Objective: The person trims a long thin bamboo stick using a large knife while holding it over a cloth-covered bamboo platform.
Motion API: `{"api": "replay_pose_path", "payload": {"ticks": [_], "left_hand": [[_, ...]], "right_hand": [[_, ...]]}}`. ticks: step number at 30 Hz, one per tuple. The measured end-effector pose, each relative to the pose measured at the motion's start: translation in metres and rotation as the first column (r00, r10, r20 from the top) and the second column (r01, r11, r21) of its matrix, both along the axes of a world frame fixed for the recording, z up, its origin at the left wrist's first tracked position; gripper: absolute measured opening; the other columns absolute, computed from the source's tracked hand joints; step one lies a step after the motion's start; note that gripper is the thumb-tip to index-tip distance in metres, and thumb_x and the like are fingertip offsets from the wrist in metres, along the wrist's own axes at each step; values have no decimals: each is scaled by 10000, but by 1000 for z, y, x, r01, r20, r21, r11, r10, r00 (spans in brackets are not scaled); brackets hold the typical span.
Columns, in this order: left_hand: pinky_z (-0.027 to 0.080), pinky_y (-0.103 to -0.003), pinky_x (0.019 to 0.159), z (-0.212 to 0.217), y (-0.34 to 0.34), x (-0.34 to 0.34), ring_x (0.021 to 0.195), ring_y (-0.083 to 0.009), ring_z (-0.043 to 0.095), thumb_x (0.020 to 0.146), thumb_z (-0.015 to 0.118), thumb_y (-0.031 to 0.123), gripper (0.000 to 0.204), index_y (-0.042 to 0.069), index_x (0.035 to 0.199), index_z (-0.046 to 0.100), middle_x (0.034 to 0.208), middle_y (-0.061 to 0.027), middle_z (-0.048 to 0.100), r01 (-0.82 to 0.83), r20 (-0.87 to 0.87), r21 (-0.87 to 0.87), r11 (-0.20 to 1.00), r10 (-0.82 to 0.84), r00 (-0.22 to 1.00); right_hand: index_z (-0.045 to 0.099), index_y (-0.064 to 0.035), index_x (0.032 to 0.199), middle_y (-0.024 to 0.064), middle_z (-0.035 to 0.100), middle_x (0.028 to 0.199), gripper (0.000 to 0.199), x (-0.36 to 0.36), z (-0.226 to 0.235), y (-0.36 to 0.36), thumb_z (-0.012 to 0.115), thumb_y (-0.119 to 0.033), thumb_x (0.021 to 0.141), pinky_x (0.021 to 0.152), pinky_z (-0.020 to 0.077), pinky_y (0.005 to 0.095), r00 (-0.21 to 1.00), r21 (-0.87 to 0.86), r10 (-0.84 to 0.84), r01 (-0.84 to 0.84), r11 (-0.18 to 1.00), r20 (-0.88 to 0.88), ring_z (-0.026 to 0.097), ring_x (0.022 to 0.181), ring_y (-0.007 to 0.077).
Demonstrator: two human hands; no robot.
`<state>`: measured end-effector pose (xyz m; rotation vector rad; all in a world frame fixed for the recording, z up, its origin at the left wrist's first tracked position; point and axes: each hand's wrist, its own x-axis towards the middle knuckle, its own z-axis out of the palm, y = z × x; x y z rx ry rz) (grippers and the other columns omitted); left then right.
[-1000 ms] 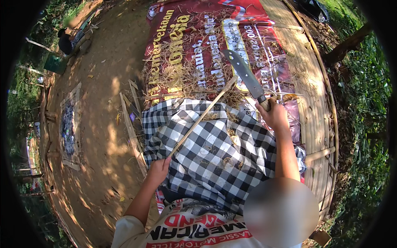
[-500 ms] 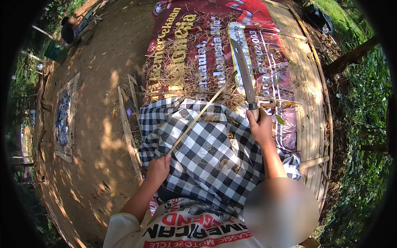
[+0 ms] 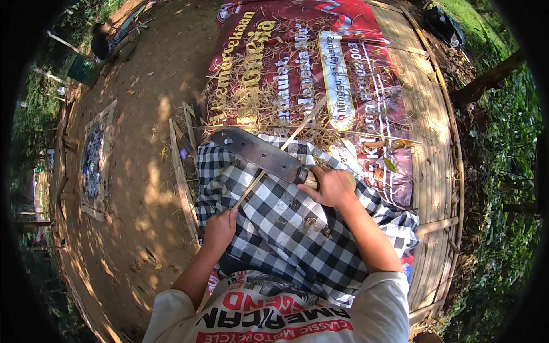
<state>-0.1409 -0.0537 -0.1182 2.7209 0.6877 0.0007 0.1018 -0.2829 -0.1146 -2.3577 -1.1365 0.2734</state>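
In my right hand [image 3: 331, 186] is the wooden handle of a broad cleaver-like knife [image 3: 254, 153]. Its dark blade has a few holes and points to the far left, lying across a thin wooden strip [image 3: 249, 190]. My left hand [image 3: 221, 228] grips the near end of that strip, which slants away to the upper right and passes beneath the blade. Below both hands, a black-and-white checkered cloth [image 3: 274, 211] covers my lap. Whether the edge is cutting into the strip I cannot tell.
Curly shavings [image 3: 274, 117] litter a red printed banner [image 3: 251, 63] spread over a bamboo platform [image 3: 432, 131]. A split wooden piece [image 3: 180, 177] lies along the left edge. Bare dirt ground [image 3: 137, 131] is at left, where a person [image 3: 108, 44] sits far off; greenery [image 3: 503, 148] grows at right.
The knife has swung from pointing away on the right to lying leftward across the strip. My right hand has come nearer and to the left; my left hand stays about where it was.
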Motion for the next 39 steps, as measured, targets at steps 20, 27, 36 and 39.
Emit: {"api": "replay_pose_path", "payload": {"ticks": [20,27,36,39], "left_hand": [[494,-471,502,1,4,5,522,-398,604,959,521,277,379,26,683,591,562,-213,585,70,2,75,995,-71,998],[496,-476,520,10,4,14,543,-406,608,968,499,286,381,19,714,596,564,-222,580,93,-15,66,993,-92,996],[497,-492,532,2,7,13,563,-414,611,969,494,300,386,22,723,597,575,-226,587,116,-12,85,990,-116,993],[494,-505,542,6,7,12,575,-420,613,971,490,302,390,18,732,608,585,-235,591,103,-30,74,992,-101,994]], "right_hand": [[592,3,919,204,618,611,611,13,-4,-13,566,-603,845,574,511,454,991,-133,24,-6,991,131,636,598,387],[582,8,865,211,616,619,556,40,-10,-29,603,-547,842,579,505,465,972,-21,-211,215,976,103,630,620,406],[578,34,910,224,640,678,647,68,-38,-49,551,-610,847,638,520,469,920,-68,-381,388,919,92,653,689,406],[572,46,968,255,650,728,648,69,-29,-57,545,-593,857,677,517,488,862,-26,-507,507,862,18,662,732,413]]}}
